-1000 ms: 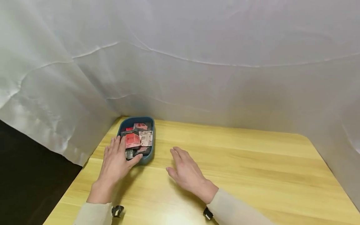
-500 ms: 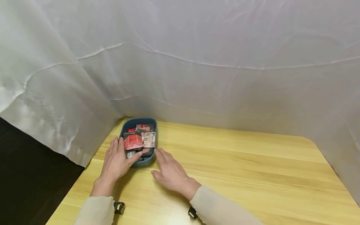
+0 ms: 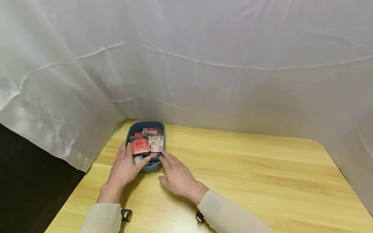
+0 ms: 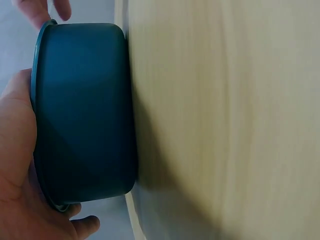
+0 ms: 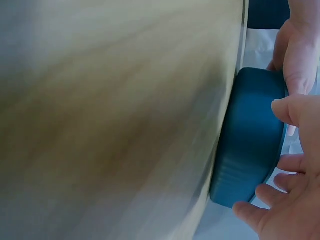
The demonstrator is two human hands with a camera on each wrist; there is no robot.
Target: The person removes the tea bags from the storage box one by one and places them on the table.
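Note:
A blue rounded rectangular box [image 3: 157,166] stands at the table's back left corner. Several flat square packets [image 3: 140,144] in red, black and pale prints fill it. My left hand [image 3: 123,170] holds its near left corner, fingers along the left rim and thumb lying over the near rim. In the left wrist view, fingertips [image 4: 86,226] show past the box's far side. My right hand [image 3: 179,176] touches the right rim near the front corner with extended fingers, its thumb held apart. The right wrist view shows those fingers [image 5: 272,195] spread along the box's side.
The wooden table [image 3: 247,168] stretches away to the right. A pale grey curtain [image 3: 218,90] hangs behind it and down the left side, close to the box. A dark area [image 3: 32,181] lies past the table's left edge. Black wrist straps [image 3: 126,215] sit at both sleeves.
My right hand has moved left from over the table to the box's right rim. My left hand has shifted slightly right, and the box has moved a little right with it.

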